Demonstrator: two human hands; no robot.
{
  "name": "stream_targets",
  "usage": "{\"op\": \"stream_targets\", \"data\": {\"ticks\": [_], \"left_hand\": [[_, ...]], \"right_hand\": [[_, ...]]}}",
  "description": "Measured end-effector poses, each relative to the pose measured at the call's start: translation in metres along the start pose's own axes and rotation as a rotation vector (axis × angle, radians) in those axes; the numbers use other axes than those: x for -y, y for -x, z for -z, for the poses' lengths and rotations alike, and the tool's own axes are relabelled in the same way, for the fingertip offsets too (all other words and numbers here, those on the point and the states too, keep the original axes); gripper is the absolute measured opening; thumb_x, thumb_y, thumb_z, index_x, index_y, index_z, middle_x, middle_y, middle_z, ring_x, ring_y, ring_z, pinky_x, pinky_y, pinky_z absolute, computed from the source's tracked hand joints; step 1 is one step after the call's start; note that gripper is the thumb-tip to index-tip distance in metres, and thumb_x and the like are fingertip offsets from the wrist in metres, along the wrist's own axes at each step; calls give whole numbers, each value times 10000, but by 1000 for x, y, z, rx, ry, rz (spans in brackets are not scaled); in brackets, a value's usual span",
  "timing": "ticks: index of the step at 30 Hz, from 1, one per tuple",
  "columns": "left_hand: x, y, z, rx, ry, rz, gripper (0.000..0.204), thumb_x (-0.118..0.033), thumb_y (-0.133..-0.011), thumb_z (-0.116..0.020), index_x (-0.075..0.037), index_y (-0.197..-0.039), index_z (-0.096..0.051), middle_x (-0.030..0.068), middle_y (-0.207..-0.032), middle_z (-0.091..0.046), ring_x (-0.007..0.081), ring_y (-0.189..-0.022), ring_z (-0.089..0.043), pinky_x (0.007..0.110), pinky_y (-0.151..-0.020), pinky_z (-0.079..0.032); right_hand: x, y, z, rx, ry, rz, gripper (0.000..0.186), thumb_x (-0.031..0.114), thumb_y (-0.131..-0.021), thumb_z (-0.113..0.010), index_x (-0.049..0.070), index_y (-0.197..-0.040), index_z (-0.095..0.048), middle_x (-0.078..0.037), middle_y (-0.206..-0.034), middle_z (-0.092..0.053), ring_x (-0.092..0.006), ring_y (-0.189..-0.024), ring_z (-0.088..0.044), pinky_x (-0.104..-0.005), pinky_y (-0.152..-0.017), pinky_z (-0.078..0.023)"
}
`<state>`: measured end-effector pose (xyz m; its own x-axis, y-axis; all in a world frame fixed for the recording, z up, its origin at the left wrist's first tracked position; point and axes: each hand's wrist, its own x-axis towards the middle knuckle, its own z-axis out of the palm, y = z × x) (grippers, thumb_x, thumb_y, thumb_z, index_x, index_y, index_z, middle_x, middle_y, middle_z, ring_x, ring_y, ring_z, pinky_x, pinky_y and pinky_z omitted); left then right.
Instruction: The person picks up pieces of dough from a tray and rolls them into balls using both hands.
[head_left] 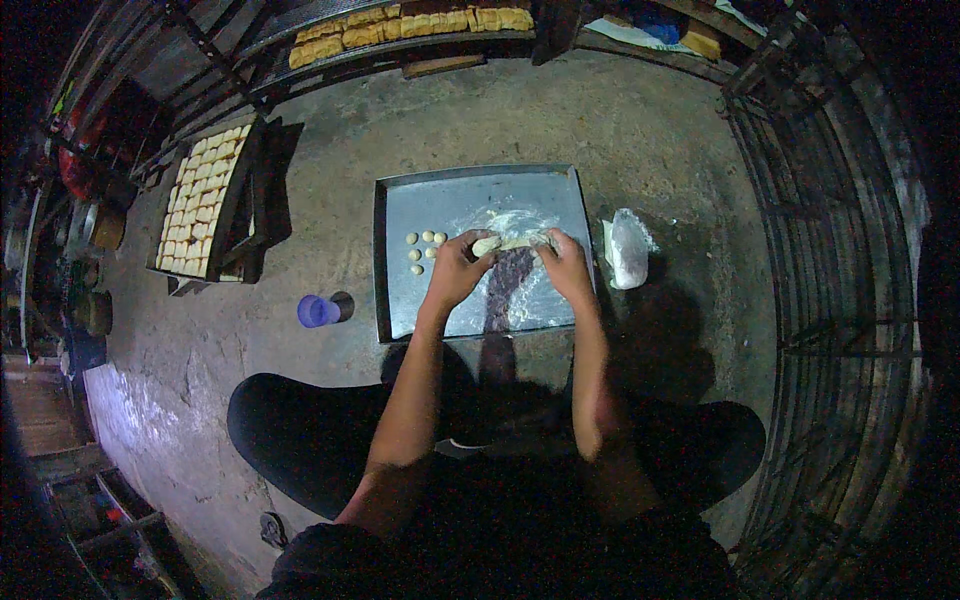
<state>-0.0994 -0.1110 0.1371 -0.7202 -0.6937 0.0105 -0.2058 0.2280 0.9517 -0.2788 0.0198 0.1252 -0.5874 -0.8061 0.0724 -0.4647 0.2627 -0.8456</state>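
Observation:
A strip of pale dough (515, 242) stretches between my two hands over a shallow metal tray (415, 310). My left hand (462, 268) pinches its left end, where the dough looks thicker. The other end is in the fingers of my right hand (565, 262). White flour (510, 218) dusts the tray around and beyond the dough. Several small round dough balls (415, 255) lie on the tray just left of my left hand. To the right of the tray, close to my right hand, a white plastic bag (628, 252) lies on the floor with white powder about it.
A blue-purple cup (318, 311) stands on the floor left of the tray. Farther left, a tray of pale bread pieces (203, 205) is propped up. Browned bread (410, 28) fills a rack at the back. Metal racking (830, 300) lines the right side.

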Motion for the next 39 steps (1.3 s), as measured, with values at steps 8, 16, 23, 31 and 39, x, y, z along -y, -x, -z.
{"op": "stream_targets", "data": {"ticks": [8,16,23,31,39], "left_hand": [[29,0,-4,-75,228,21,352,-95,-928,-674,27,-1248,-591,136,-1070,-701,199,-911,-698,310,-803,-562],[56,1,-36,-2,299,105,389,-83,-932,-662,57,-1265,-519,151,-1106,-687,201,-959,-682,330,-825,-566],[101,16,-90,210,-41,221,467,-68,-844,-692,-3,-1275,-527,212,-1115,-693,306,-1008,-695,374,-838,-538],[128,21,-102,-11,-667,-235,472,-166,-833,-712,-10,-1259,-584,244,-1154,-641,430,-1073,-611,441,-950,-487],[17,-14,-64,-79,487,314,599,-487,-1031,-411,-5,-1372,-513,159,-1342,-578,298,-1237,-538,432,-1040,-426]], "right_hand": [[-42,4,-8,-80,-7,-231,346,225,-948,-640,-51,-1153,-601,-207,-988,-665,-304,-939,-659,-390,-847,-517],[-61,3,-17,-161,-1210,-446,332,103,-934,-647,-2,-1237,-560,-99,-1150,-610,-263,-1097,-609,-418,-1003,-498],[-33,5,-10,-172,-1370,-562,310,185,-941,-662,26,-1191,-569,-104,-1199,-600,-271,-1153,-572,-443,-1036,-474],[-8,6,-1,-108,-1059,-463,312,286,-955,-664,12,-1103,-646,-64,-1080,-654,-211,-877,-665,-383,-799,-569],[3,1,-24,-68,-901,-414,365,284,-1007,-565,5,-1239,-607,-73,-1164,-630,-184,-994,-614,-363,-893,-525]]}}
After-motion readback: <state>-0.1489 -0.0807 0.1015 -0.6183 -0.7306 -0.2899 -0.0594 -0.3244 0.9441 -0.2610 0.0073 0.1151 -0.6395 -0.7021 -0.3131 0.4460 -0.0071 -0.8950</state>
